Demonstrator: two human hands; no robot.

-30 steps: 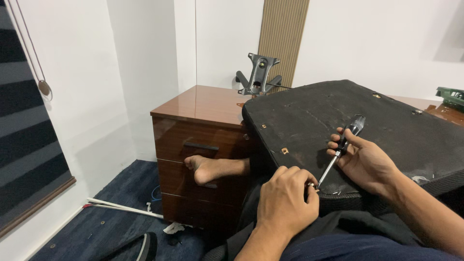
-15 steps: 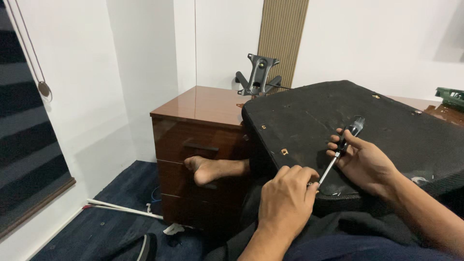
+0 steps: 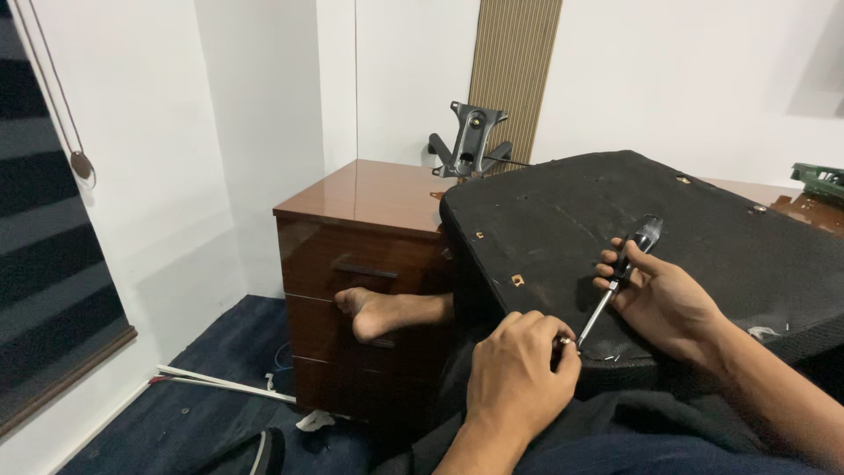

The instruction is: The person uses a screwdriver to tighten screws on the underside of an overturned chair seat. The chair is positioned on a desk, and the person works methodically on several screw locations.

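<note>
On seat pad (image 3: pixel 703 237): R hand (image 3: pixel 664 299) grips screwdriver (image 3: pixel 615 286); tip at L hand (image 3: pixel 519 369) pinch.

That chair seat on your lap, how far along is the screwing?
Done: nothing I can confirm. In hand: the right hand aims the screwdriver at a screw pinched by the left hand near the black seat edge. Left: the metal chair bracket sits unattached on the wooden cabinet.

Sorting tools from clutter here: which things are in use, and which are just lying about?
In use:
black fabric-covered seat panel
black-handled screwdriver in right hand
left hand at its tip

Lying about:
grey metal chair bracket
glossy brown wooden drawer cabinet
white rods on floor
</note>
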